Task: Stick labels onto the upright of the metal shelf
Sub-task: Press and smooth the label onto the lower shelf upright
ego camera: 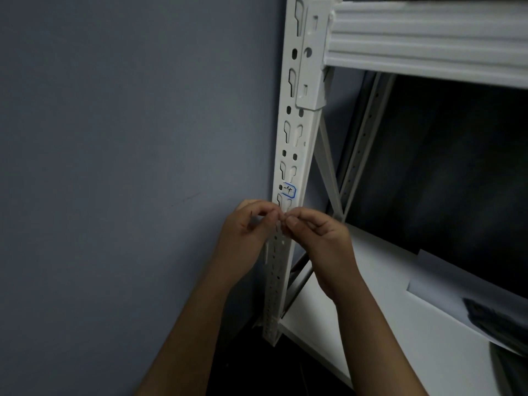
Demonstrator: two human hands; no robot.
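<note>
- My left hand (247, 224) and right hand (315, 227) pinch something tiny, probably a label, before the upright (291, 155).
- Fumbling could fold it or land it crooked over a slot, below the stuck label (289, 190).

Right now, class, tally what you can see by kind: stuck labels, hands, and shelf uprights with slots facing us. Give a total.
Labels stuck on the upright: 1
Hands: 2, left hand, right hand
Uprights with slots facing us: 1
Total: 4
</note>
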